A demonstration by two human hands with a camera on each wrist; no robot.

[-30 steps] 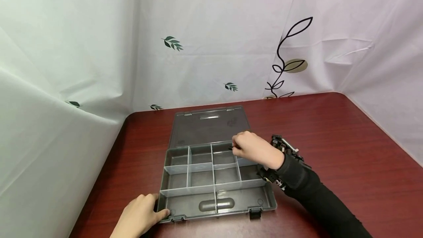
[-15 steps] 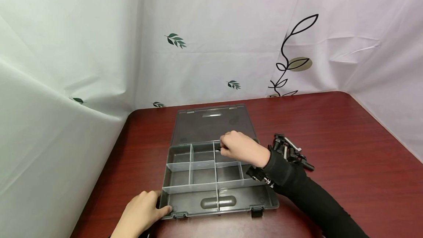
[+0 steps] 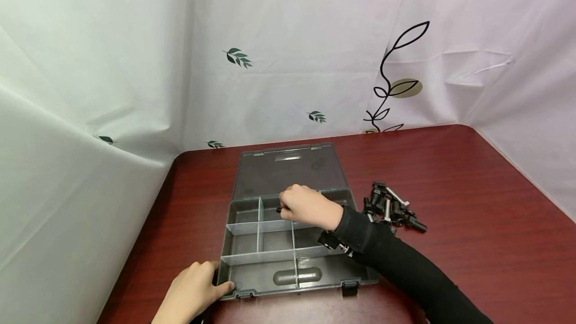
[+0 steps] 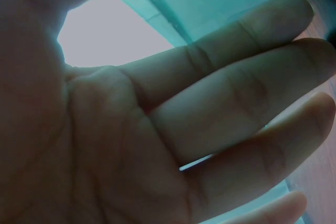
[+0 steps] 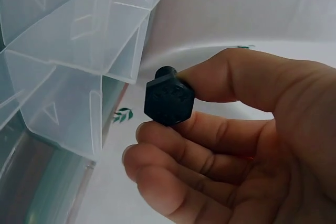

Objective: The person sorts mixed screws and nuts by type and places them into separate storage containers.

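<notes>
A grey compartment box (image 3: 265, 292) lies on the table with its lid folded back. My right hand (image 3: 308, 205) hovers over the back row of its compartments. In the right wrist view, thumb and index finger pinch a black hex bolt (image 5: 169, 100), its six-sided head facing the camera; the other fingers are loosely bent. My left hand (image 3: 193, 286) holds the box's front left corner, thumb over the rim and fingers along the outer side. Those fingers (image 4: 220, 103) look nearly straight in the left wrist view. My right hand and forearm hide several compartments.
To the right of the box lies a pile of black and silver bolts and other hardware (image 3: 389, 209). The smoky lid (image 3: 288, 174) extends behind the box. White dividers (image 5: 68, 56) rise beside the right hand. A patterned white cloth (image 3: 279, 89) hangs behind the table (image 3: 472, 204).
My right hand has moved left across the back compartments with the bolt, uncovering more of the hardware pile. My left hand has stayed at the box corner.
</notes>
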